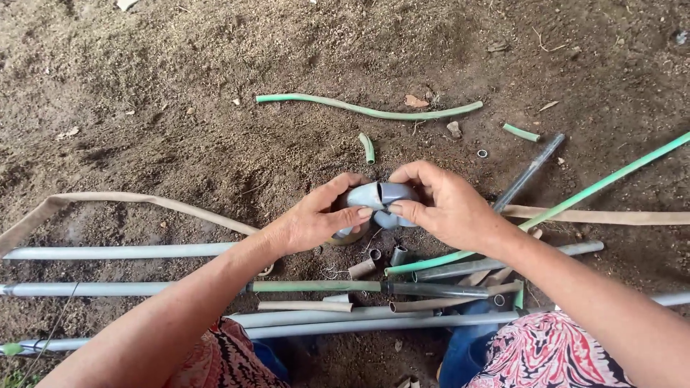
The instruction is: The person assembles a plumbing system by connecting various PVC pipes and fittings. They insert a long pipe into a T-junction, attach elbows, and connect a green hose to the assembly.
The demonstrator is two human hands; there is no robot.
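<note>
Both of my hands hold grey plastic pipe fittings [376, 198] together over the dirt ground. My left hand [316, 215] grips the left elbow-shaped fitting, thumb on top and fingers curled under it. My right hand [445, 205] pinches the right fitting against the left one. Whether the two fittings are joined is hidden by my fingers. Below the hands lie short grey pipe offcuts [363, 267].
Long grey pipes [115, 251] lie across the ground in front of my knees. A curved green hose [366, 110] and short green pieces [368, 147] lie farther away. A long green pipe [596, 185], a dark pipe [530, 171] and a flat tan strap [129, 197] cross the dirt.
</note>
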